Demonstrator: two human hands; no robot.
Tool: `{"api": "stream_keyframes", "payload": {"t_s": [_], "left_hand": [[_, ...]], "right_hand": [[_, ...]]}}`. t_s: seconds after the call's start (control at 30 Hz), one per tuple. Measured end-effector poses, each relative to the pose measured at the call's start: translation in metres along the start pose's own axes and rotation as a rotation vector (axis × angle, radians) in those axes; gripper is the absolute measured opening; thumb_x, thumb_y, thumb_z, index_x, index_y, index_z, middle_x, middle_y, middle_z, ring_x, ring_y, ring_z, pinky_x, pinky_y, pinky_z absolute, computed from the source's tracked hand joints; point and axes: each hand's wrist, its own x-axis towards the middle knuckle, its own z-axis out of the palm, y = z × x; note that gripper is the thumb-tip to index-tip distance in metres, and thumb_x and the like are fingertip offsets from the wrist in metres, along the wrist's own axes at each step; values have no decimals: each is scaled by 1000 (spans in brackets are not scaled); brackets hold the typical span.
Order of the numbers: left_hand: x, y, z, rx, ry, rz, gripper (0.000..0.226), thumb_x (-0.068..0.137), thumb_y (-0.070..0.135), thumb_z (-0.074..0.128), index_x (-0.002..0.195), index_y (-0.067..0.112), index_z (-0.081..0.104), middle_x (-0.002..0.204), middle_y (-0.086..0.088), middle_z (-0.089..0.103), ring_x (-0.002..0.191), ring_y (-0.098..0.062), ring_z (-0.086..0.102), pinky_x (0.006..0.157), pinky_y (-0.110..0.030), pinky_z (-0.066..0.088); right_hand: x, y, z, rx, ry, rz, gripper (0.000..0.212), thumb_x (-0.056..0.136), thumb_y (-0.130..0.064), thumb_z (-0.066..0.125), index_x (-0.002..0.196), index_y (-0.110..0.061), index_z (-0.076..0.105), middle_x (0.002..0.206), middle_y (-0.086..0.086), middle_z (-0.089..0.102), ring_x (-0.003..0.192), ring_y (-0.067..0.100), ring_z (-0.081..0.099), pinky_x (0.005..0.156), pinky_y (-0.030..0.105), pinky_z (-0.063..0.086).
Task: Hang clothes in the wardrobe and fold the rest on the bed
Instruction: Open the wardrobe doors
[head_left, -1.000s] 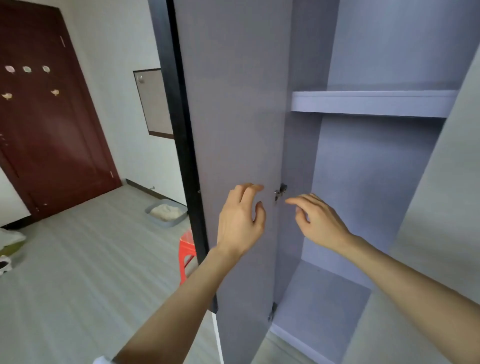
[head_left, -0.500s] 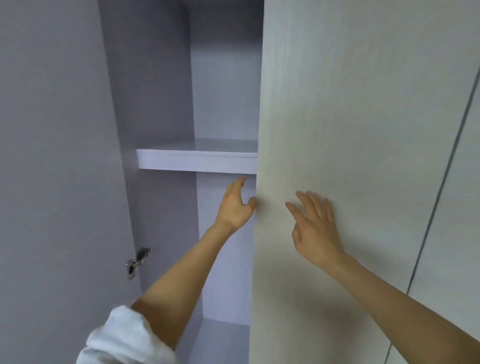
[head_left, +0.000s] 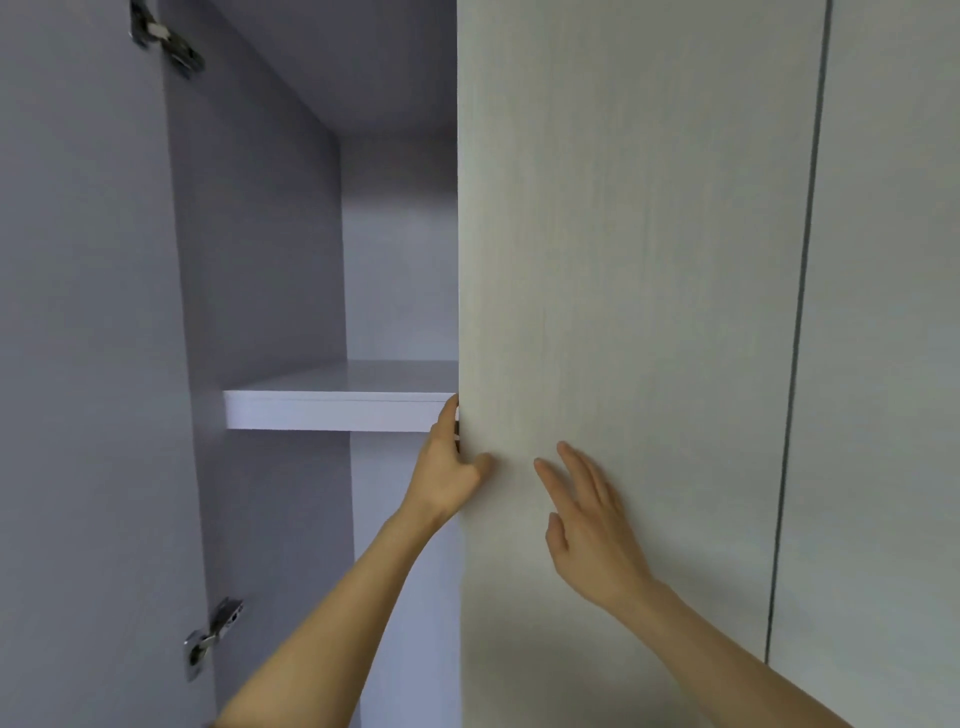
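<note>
Wardrobe (head_left: 270, 260) fills the view, its left compartment open with a grey shelf (head_left: 337, 410) across it and two metal hinges (head_left: 210, 636) on the swung-out left door (head_left: 78, 364). Left hand (head_left: 449, 467) grips the left edge of the pale closed door (head_left: 623, 260) just below shelf level, fingers curled behind the edge, thumb on the front face. Right hand (head_left: 587, 525) lies flat on that door's front just right of the left hand, fingers straight, slightly spread; no clothes in view.

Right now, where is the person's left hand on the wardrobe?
In the head view, the left hand grips the free left edge of the closed wardrobe door, just below the inner shelf and left of the right hand.
</note>
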Motion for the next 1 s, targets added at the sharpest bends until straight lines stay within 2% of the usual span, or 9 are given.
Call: {"api": "stream_keyframes", "payload": {"t_s": [0.1, 0.23, 0.4, 0.57, 0.67, 0.73, 0.83, 0.9, 1.0], "left_hand": [[-35, 19, -15, 21, -64, 82, 62, 86, 3, 53, 111, 55, 31, 102, 20, 54, 90, -3, 55, 66, -7, 47], [-73, 43, -25, -17, -163, 165, 59, 88, 3, 53, 118, 50, 34, 102, 18, 54, 86, -3, 56, 71, -10, 48], [-110, 70, -19, -115, -253, 274, 58, 87, -4, 48, 132, 33, 42, 101, 11, 61, 87, -6, 60, 78, -20, 51], [-130, 98, 5, -228, -438, 348, 62, 87, -10, 46, 134, 30, 43, 109, -1, 62, 96, -16, 63, 89, -28, 51], [-137, 116, 27, -206, -552, 419, 65, 84, -1, 44, 135, 38, 36, 112, 9, 53, 106, -7, 57, 89, -12, 44], [-141, 127, 47, -156, -602, 477, 66, 84, 1, 41, 131, 45, 29, 121, 13, 45, 114, -2, 49, 90, -10, 39], [-143, 143, 82, -74, -657, 586, 68, 83, 5, 40, 136, 45, 23, 144, 12, 29, 130, 0, 31, 102, -18, 32], [-145, 154, 108, 35, -694, 656, 75, 85, 3, 43, 142, 44, 16, 154, 14, 14, 138, -3, 20, 106, -21, 27], [-148, 168, 142, 220, -742, 728, 81, 87, 6, 45, 146, 44, 5, 156, 17, -2, 142, -7, 10, 108, -30, 31]], "right_hand": [[-16, -28, -22, 102, 45, 23, 50, 85, -21, 31, 134, -16, 38, 142, 12, 40, 129, 20, 32, 103, 33, 36], [-43, -61, -58, 192, 101, 80, 49, 89, -24, 32, 135, -11, 43, 143, 11, 39, 130, 16, 31, 102, 33, 35], [-84, -80, -109, 243, 56, 180, 55, 90, -35, 28, 140, -13, 39, 147, 2, 33, 134, 8, 29, 105, 8, 19], [-120, -76, -159, 262, 17, 285, 58, 91, -40, 32, 143, -15, 32, 146, -3, 33, 132, 11, 36, 105, 29, 38], [-140, -70, -186, 283, 66, 364, 59, 88, -41, 38, 142, -19, 29, 135, -13, 35, 118, -5, 42, 96, 18, 41], [-153, -65, -205, 278, 80, 438, 59, 88, -40, 44, 142, -24, 27, 130, -17, 34, 109, -13, 42, 89, 7, 39], [-173, -53, -229, 236, 99, 559, 56, 91, -27, 50, 140, -33, 23, 128, -18, 39, 100, -5, 47, 84, 15, 45], [-183, -40, -244, 157, 134, 593, 55, 92, -19, 47, 142, -28, 25, 122, -18, 48, 91, 0, 54, 79, 23, 49], [-193, -17, -260, 36, 172, 646, 54, 90, -4, 42, 141, -16, 28, 99, -26, 49, 68, -1, 49, 67, 23, 41]]}}
